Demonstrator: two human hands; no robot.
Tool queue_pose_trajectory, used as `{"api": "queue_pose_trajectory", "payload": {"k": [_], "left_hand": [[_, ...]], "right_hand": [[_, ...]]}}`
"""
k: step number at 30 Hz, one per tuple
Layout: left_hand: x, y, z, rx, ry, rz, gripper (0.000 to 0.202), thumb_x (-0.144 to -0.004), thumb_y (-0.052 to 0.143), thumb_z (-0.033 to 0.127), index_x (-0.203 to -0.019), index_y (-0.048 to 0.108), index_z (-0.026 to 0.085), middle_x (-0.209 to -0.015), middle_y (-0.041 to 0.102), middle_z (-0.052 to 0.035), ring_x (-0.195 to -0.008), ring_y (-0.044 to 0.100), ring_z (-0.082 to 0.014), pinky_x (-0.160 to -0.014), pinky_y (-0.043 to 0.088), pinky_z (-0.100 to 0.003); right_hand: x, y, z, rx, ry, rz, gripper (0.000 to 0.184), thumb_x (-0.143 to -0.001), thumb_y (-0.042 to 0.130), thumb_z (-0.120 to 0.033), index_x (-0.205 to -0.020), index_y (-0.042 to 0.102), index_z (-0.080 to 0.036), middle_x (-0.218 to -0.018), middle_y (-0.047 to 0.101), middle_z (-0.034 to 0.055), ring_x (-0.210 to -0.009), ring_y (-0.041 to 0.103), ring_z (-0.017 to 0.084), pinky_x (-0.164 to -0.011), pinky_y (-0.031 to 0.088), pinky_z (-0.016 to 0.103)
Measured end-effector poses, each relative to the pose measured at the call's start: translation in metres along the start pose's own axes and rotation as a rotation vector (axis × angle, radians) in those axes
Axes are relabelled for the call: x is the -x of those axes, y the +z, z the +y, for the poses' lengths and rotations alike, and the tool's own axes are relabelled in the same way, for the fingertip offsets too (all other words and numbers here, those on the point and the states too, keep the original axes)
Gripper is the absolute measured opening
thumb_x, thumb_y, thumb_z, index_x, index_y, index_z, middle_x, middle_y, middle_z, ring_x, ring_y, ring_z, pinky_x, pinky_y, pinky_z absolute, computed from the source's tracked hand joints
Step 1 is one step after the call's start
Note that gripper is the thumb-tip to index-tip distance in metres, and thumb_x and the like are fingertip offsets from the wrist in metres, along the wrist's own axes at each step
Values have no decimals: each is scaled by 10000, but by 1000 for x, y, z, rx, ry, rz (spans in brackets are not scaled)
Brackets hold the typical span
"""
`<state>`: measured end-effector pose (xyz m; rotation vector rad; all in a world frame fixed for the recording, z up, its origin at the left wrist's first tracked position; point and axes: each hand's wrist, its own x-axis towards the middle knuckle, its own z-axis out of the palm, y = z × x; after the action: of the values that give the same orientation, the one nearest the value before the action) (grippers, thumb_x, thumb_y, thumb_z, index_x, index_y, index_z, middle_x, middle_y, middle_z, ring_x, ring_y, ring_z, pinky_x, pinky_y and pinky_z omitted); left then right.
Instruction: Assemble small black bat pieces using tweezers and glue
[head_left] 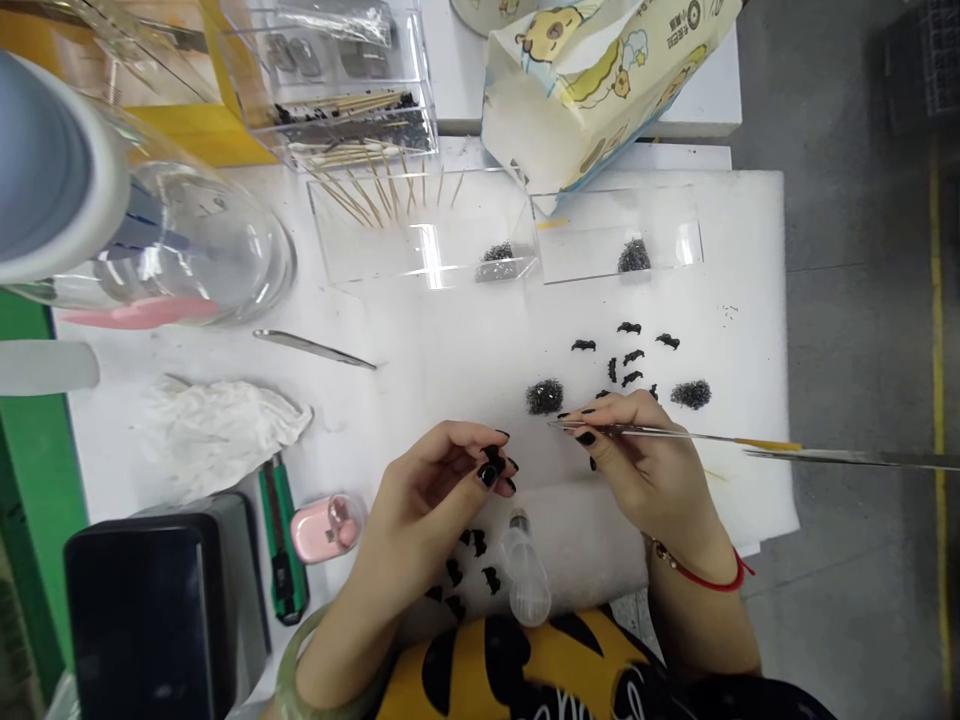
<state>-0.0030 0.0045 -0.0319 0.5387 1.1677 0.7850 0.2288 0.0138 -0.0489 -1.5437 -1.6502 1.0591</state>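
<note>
Clear bottle (527, 592) is lying near, beside loose black pieces (491, 579). Left hand (427, 505) is pinching a small black piece (493, 457) mid-scene; right hand (649, 470) is gripping tweezers (712, 436), tips pointing left, just short of a dark granule pile (544, 397). Clear trays (585, 252) are sitting far.

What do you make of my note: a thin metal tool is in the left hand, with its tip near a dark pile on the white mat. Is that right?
Not quite: the head view shows the thin metal tool in the right hand, not the left hand. Its tip is indeed near a dark pile on the white mat.
</note>
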Motion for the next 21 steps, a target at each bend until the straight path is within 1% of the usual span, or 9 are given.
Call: {"api": "queue_pose_trajectory", "payload": {"k": [5, 9, 17, 21], "left_hand": [[-1, 1, 1, -14, -17, 14, 216, -949, 666, 129, -994, 794, 297, -839, 735, 31, -785, 711, -114, -762, 557, -190], [-1, 2, 1, -18, -7, 10, 227, -957, 659, 124, -1004, 791, 302, -842, 747, 39, -787, 713, -104, -758, 556, -173], [-1, 4, 3, -15, -18, 36, 168, -945, 704, 141, -978, 797, 277, -828, 750, 31, -766, 718, -98, -735, 557, -158], [-2, 4, 3, -26, -21, 35, 156, -943, 715, 152, -968, 798, 281, -821, 751, 34, -759, 723, -97, -727, 563, -157]], "right_hand": [[0, 0, 2, 9, -24, 16, 53, -970, 670, -189, -1001, 670, -232, -923, 726, 41, -827, 777, 180, -670, 645, 279], [0, 1, 2, 9, -29, 17, 54, -975, 671, -196, -1014, 663, -233, -931, 727, 37, -838, 781, 179, -688, 656, 279], [-1, 3, 1, 35, -55, 16, 54, -972, 676, -183, -1004, 676, -227, -910, 740, 25, -819, 775, 157, -689, 637, 246], [-2, 3, 1, 34, -56, 6, 35, -982, 665, -199, -1002, 669, -227, -907, 743, 30, -809, 775, 161, -661, 634, 244]]}}
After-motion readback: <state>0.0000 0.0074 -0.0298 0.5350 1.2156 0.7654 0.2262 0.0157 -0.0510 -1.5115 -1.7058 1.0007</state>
